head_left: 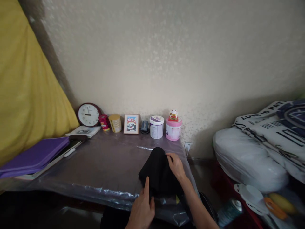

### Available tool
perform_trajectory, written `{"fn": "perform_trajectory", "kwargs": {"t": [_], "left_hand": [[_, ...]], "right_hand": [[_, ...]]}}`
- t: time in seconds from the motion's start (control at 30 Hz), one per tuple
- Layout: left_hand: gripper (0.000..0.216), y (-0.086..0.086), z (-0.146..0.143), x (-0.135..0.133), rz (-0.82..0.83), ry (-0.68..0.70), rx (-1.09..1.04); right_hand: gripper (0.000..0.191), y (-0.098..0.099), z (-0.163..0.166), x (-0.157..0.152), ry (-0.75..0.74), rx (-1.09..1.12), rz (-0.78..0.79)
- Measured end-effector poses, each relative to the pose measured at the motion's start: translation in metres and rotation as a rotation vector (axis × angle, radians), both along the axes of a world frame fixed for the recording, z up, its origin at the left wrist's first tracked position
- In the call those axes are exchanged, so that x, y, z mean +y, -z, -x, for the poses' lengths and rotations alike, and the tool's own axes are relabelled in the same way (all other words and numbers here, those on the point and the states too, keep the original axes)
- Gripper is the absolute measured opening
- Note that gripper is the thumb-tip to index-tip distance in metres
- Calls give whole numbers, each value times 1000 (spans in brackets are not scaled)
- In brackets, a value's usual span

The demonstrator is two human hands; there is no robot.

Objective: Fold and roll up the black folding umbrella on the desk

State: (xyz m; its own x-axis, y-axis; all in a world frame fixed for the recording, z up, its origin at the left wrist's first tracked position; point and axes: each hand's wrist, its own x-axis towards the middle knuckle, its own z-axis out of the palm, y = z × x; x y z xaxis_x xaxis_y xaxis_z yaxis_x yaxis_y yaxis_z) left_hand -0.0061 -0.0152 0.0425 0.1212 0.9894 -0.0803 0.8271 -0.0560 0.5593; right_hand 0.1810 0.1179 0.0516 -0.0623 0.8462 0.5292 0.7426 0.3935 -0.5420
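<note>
A piece of black fabric [156,173] lies bunched up on the near right part of the table, its top rounded and its left edge folded out; what kind of article it is I cannot tell. My right hand [175,165] pinches its upper right edge between closed fingers. At the lower left edge is my left hand [143,206], with the index finger stretched up along the fabric and the thumb beside it; the other fingers are curled and partly hidden.
Plastic film covers the table [100,162]. Along the wall stand a clock [89,114], a panda picture frame [131,124], a purple-white tub [156,128] and a pink tub [173,130] bearing a cat figurine. Purple folders [38,156] lie left; a spray can [230,211] stands lower right.
</note>
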Motion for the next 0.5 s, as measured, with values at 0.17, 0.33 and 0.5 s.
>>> {"fn": "perform_trajectory", "kwargs": {"t": [0.17, 0.33, 0.5], "left_hand": [[64, -5, 1, 1, 57, -19, -15], [64, -5, 3, 2, 47, -32, -109], [64, -2, 7, 3, 76, -52, -236]], "right_hand": [[25, 15, -14, -15, -46, -271, 114], [29, 18, -37, -9, 284, -240, 182], [31, 24, -52, -16, 302, -37, 278]]}}
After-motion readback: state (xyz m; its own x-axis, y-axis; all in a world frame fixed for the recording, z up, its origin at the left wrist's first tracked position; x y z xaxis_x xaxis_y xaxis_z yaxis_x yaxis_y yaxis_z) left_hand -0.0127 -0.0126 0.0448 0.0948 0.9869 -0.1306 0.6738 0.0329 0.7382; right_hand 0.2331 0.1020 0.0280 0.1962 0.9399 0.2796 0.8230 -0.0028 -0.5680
